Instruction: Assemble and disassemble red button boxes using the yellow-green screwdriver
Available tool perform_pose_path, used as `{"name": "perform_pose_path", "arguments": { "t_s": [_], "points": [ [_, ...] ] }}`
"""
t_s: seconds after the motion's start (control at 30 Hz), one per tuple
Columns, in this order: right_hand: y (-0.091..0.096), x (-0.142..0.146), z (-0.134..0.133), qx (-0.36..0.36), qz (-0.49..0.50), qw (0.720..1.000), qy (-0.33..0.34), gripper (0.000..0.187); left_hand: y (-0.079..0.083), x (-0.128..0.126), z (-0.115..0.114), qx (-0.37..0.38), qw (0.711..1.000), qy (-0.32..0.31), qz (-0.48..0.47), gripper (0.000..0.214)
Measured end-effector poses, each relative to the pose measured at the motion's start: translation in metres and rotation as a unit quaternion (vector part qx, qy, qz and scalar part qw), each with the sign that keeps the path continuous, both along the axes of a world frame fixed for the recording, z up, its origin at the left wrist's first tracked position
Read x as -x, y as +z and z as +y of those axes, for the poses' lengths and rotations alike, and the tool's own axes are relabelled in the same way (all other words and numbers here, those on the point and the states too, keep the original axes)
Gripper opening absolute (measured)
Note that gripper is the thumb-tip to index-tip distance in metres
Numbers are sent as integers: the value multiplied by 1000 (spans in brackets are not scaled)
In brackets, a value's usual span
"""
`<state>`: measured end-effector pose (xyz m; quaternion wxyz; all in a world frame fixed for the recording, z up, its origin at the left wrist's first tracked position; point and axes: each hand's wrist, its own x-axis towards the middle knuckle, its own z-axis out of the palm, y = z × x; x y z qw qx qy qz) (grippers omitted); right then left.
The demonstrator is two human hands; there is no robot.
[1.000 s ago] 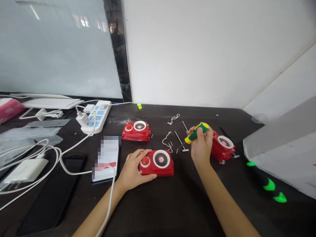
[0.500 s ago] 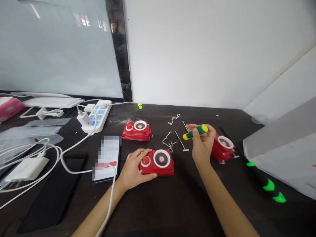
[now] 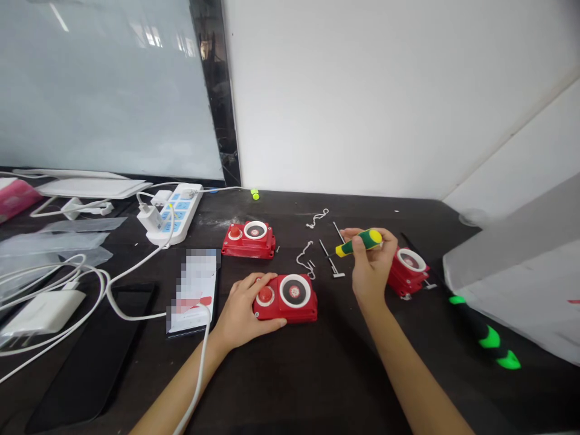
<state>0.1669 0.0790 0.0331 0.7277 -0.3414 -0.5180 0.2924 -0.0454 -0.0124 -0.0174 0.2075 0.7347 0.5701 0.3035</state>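
My left hand (image 3: pixel 242 311) is wrapped round the left end of a red alarm box (image 3: pixel 290 305), which lies on the dark table. The box has a red button and a round white-rimmed speaker. My right hand (image 3: pixel 371 266) grips a screwdriver (image 3: pixel 360 243) by its green and yellow handle. Its shaft points left and stays clear of the box, above the table. Close to the blade lie a T-shaped metal rod (image 3: pixel 333 266) and a small chain (image 3: pixel 303 260). A second red alarm box (image 3: pixel 249 246) sits further back; a third red box (image 3: pixel 403 278) is partly behind my right hand.
A phone (image 3: pixel 194 290) lies left of my left hand, with a white cable (image 3: pixel 206 350) crossing my left forearm. Further left are a power strip (image 3: pixel 179 217), a charger (image 3: pixel 45 311) and a black slab (image 3: pixel 97 356). A black-and-green handle (image 3: pixel 489 338) lies right.
The view has shifted slightly. A small bright piece seen at the screwdriver's tip earlier no longer shows there. Both hands keep their holds, and the box has not visibly moved.
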Motion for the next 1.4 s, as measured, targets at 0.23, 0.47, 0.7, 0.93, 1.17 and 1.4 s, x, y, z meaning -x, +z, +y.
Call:
{"name": "perform_pose_path", "arguments": {
  "t_s": [0.23,0.47,0.7,0.93,1.17,1.4],
  "points": [
    [15,-11,3,100,148,984,3,26,2,0,0,10,1000,-3,2,71],
    [37,-30,-6,180,155,971,22,30,7,9,-1,35,999,-26,-17,92],
    [55,-15,-39,145,7,989,37,26,2,13,-3,107,991,27,-75,81],
    [55,18,-77,89,-158,973,140,26,5,11,-2,93,990,21,-105,91],
    [33,39,-80,53,-329,938,94,34,6,15,-2,82,992,4,-92,90],
    [32,46,-79,37,-381,922,56,34,4,13,-1,53,994,-2,-99,84]
  ]
}}
